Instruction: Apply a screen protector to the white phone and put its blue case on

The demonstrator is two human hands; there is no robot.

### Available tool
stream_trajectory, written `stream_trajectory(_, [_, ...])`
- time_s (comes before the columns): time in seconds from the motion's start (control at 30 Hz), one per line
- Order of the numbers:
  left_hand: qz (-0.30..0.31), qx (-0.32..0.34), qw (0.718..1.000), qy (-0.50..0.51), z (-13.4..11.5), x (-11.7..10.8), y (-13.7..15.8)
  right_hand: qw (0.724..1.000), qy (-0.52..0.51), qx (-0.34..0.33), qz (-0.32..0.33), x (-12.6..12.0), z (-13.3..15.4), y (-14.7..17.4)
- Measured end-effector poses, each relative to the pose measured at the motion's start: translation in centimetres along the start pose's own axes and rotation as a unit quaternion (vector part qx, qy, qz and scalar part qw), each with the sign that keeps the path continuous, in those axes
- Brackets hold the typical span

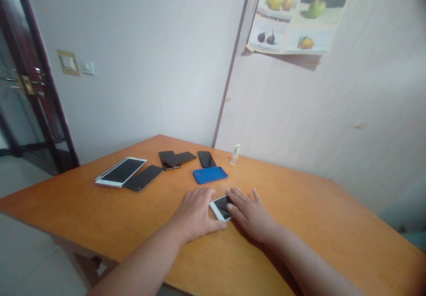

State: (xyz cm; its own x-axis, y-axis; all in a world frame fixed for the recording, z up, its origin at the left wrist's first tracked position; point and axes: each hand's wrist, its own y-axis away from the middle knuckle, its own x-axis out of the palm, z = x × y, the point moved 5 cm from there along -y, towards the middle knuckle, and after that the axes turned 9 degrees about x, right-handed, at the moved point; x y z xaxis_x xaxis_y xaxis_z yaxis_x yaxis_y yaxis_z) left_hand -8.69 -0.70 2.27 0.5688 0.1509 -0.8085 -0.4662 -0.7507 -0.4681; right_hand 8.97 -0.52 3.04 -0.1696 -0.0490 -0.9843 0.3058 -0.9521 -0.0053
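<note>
A small white smartphone (pixel 219 210) with a dark screen lies face up on the wooden table (pixel 293 203). My left hand (pixel 195 211) is curved around the phone's left end, with the thumb at its near corner and the fingers at its far side. My right hand (pixel 249 214) rests over the phone's right part, its fingers stretched out and somewhat spread across the screen, covering that end. Just beyond my hands is a blue phone case or cased phone (pixel 210 175), with a black smartphone (pixel 206 159) behind it.
To the left lie a white tablet (pixel 123 172) and a dark smartphone (pixel 144 178) touching its edge. Two dark phones (pixel 181 158) overlap farther back. A small clear pump bottle (pixel 235 155) stands near the wall. A fruit poster (pixel 299 18) hangs above; a door (pixel 36 78) is at far left.
</note>
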Motion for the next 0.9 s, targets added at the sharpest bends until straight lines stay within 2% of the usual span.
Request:
stream_trajectory(0.07, [0.000, -0.002, 1.000, 0.004, 0.1, 0.0, 0.0, 0.998, 0.023, 0.061, -0.022, 0.0, -1.4, -0.4])
stream_trajectory(0.13, [-0.001, -0.002, 1.000, 0.005, 0.1, 0.0, 0.0, 0.997, 0.033, 0.065, -0.028, -0.1, -1.3, -0.1])
stream_trajectory(0.2, [-0.003, 0.002, 1.000, 0.004, 0.0, 0.0, -0.1, 1.000, 0.023, 0.014, -0.016, -0.3, 0.3, 0.9])
stream_trajectory(0.27, [-0.001, 0.004, 1.000, 0.001, 0.0, -0.1, -0.2, 0.998, -0.005, -0.065, 0.011, -0.6, 2.2, 2.1])
stream_trajectory(0.33, [0.002, 0.005, 1.000, 0.001, -0.1, -0.2, -0.2, 0.995, -0.019, -0.089, 0.030, -0.9, 2.8, 2.5])
stream_trajectory(0.37, [0.005, 0.006, 1.000, 0.002, -0.1, -0.2, -0.2, 0.997, -0.017, -0.072, 0.033, -0.9, 2.4, 2.3])
stream_trajectory(0.5, [0.019, 0.013, 1.000, 0.001, 0.0, -0.3, -0.2, 0.998, 0.023, 0.064, 0.004, -0.8, -1.0, 1.0])
stream_trajectory(0.57, [0.022, 0.016, 1.000, 0.000, 0.1, -0.2, -0.2, 0.996, 0.032, 0.078, -0.011, -0.7, -1.2, 1.1])
stream_trajectory(0.77, [0.028, 0.020, 0.999, -0.003, 0.2, 0.0, -0.3, 0.998, -0.018, -0.068, 0.004, -1.0, 3.1, 3.3])
stream_trajectory(0.83, [0.034, 0.020, 0.999, -0.006, 0.2, 0.0, -0.3, 0.998, -0.023, -0.063, 0.014, -1.3, 2.7, 3.2])
stream_trajectory(0.9, [0.035, 0.021, 0.999, -0.009, 0.2, -0.1, -0.3, 1.000, -0.014, -0.011, 0.012, -1.6, 1.1, 2.6])
